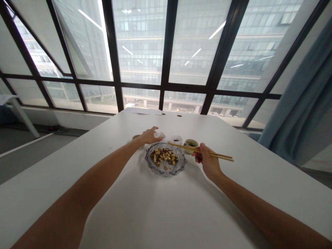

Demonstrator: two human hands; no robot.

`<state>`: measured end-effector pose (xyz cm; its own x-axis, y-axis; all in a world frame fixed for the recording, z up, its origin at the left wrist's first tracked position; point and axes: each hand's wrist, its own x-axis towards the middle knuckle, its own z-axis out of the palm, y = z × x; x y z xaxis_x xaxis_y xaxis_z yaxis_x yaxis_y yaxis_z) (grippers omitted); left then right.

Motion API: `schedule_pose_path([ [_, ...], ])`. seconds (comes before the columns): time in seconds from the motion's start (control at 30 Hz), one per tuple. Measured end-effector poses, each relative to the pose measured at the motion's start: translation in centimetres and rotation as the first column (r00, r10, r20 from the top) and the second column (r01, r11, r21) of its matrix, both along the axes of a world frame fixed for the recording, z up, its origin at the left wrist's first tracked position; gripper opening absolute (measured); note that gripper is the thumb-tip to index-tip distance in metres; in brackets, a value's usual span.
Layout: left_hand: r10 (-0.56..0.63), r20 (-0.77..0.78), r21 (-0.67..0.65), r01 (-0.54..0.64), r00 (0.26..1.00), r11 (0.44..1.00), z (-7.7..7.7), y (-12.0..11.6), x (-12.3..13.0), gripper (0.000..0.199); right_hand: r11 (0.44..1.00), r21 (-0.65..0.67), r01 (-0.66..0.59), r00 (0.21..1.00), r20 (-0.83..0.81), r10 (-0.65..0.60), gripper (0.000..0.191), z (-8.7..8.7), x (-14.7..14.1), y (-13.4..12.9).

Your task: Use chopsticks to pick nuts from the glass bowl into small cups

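My right hand [207,160] grips a pair of wooden chopsticks [220,156], their tips pointing left over the far rim of a clear, scalloped glass plate [166,172]. On the plate lies a heap of brown and yellowish pieces [164,155], perhaps nuts or beans. Beyond its far left rim, my left hand [150,136] has its thumb in front of a small translucent white cup [159,135] and appears to hold it; some fingers are hidden behind. A second small white cup [176,139] with dark contents stands under the chopstick tips. Right of it is a green-yellow bowl [191,143] with dark contents.
Another small bowl [135,137] is partly hidden behind my left wrist. All this stands on a white table [155,211]. Papers [142,111] lie at its far edge, near two small round brown spots. Windows rise behind, and a blue curtain [301,93] hangs right.
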<state>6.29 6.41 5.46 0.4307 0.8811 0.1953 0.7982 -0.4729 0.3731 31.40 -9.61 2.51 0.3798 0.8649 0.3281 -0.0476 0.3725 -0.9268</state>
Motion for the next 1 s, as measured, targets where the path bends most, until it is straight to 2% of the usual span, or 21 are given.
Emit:
schedule_pose_path([
  [0.1, -0.113, 0.036, 0.108, 0.108, 0.993, 0.988, -0.4, 0.2, -0.4, 0.083, 0.992, 0.115, 0.046, 0.989, 0.134, -0.061, 0.054, 1.6, -0.4, 0.5],
  [0.23, -0.137, 0.057, 0.156, 0.127, 0.989, 0.98, -0.6, 0.1, -0.6, 0.078, 0.976, 0.214, 0.04, 0.965, 0.244, -0.093, 0.055, 3.4, -1.7, 2.7],
  [0.33, -0.113, 0.066, 0.156, 0.101, 0.991, 0.982, -0.6, -0.1, -0.6, 0.077, 0.988, 0.145, -0.045, 0.935, 0.355, -0.009, 0.058, 4.1, -2.7, 4.7],
  [0.43, -0.103, 0.05, 0.136, 0.095, 0.993, 0.986, -0.5, -0.2, -0.5, 0.078, 0.996, 0.072, -0.047, 0.93, 0.367, 0.018, 0.061, 4.5, -2.9, 5.6],
  [0.57, -0.084, 0.018, 0.124, 0.081, 0.996, 0.989, -0.5, 0.0, -0.4, 0.077, 0.991, 0.129, 0.026, 0.947, 0.313, -0.066, 0.062, 5.2, -1.8, 4.2],
  [0.67, -0.051, 0.002, 0.128, 0.05, 0.999, 0.99, -0.5, 0.0, -0.7, 0.073, 0.987, 0.162, 0.012, 0.921, 0.383, -0.074, 0.061, 5.4, -0.8, 2.2],
  [0.83, -0.019, 0.023, 0.204, 0.014, 1.0, 0.979, -1.1, -0.5, -3.2, 0.063, 0.992, 0.098, -0.08, 0.791, 0.612, 0.004, 0.058, 4.6, 0.0, 0.4],
  [0.9, 0.03, 0.052, 0.236, -0.042, 0.998, 0.971, -2.0, -0.9, -4.7, 0.058, 0.992, 0.086, -0.096, 0.734, 0.679, 0.012, 0.055, 4.2, -0.1, 0.3],
  [1.0, 0.127, 0.177, 0.219, -0.165, 0.976, 0.962, -3.6, -1.5, -6.7, 0.057, 0.991, 0.074, -0.114, 0.68, 0.733, 0.023, 0.05, 3.9, -0.3, 0.3],
])
